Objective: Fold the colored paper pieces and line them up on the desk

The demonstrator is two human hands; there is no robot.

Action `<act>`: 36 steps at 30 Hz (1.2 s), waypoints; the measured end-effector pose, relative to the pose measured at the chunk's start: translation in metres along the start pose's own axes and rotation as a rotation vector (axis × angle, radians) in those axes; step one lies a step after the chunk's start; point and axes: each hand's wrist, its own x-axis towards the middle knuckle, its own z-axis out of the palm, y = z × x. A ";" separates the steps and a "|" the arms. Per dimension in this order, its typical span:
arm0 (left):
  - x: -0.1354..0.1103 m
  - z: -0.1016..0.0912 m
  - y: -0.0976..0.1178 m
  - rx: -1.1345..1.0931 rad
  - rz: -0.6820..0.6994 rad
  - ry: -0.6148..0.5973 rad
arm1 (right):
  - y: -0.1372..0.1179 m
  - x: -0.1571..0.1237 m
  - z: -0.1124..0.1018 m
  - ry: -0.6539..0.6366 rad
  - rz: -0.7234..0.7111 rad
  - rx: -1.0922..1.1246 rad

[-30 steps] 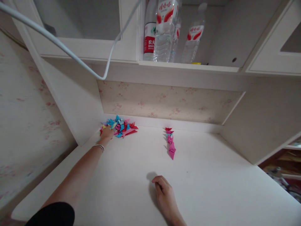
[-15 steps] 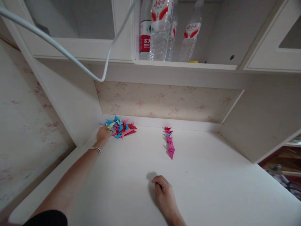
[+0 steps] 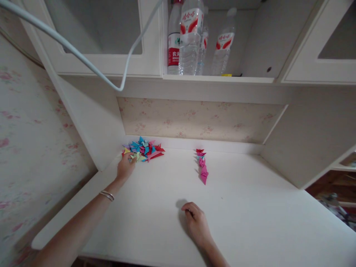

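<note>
Pinching a pale green paper piece (image 3: 138, 157) at the near edge of a messy paper pile (image 3: 146, 148), the left hand (image 3: 126, 167) has its fingers drawn in narrow (two thin bracelets (image 3: 107, 195) on that wrist, btw). The pile's in the back left corner of the white surface (image 3: 155, 215). Off to its right there's a short row of mostly pink folded bits (image 3: 204, 172). Right hand (image 3: 197, 221) is nearer the front, fingers curled, can't tell if anything's inside. Plastic bottles (image 3: 190, 46) stand on the shelf (image 3: 250, 79) above.
</note>
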 end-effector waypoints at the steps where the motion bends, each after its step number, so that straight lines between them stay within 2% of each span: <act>1: -0.011 0.003 0.004 -0.110 -0.016 -0.021 | -0.001 0.000 0.000 0.000 0.002 0.001; 5: -0.067 0.025 0.034 -0.550 -0.094 -0.147 | -0.001 0.003 0.003 0.020 0.026 -0.010; 7: -0.096 0.039 0.053 -0.708 -0.144 -0.271 | 0.001 0.005 0.006 0.039 0.038 -0.011; 10: -0.128 0.061 0.079 -0.858 -0.191 -0.428 | 0.006 0.006 0.007 0.075 0.059 0.032; 12: -0.140 0.075 0.091 -0.915 -0.196 -0.520 | 0.009 0.006 0.007 0.102 0.126 0.101; 17: -0.147 0.101 0.098 -1.007 -0.221 -0.682 | 0.011 0.006 0.003 0.174 0.409 0.350; 22: -0.147 0.106 0.089 -1.175 -0.355 -0.813 | 0.008 0.023 -0.002 0.249 0.458 0.569; 24: -0.148 0.103 0.087 -1.297 -0.423 -0.839 | 0.007 0.038 -0.002 0.182 0.471 0.694; 27: -0.150 0.098 0.087 -1.407 -0.458 -0.861 | 0.006 0.062 0.002 -0.008 0.483 0.945; 31: -0.150 0.096 0.085 -1.350 -0.401 -0.970 | 0.008 0.083 0.005 -0.206 0.530 1.246; 36: -0.148 0.099 0.083 -1.304 -0.403 -1.025 | 0.013 0.084 -0.003 -0.298 0.585 1.353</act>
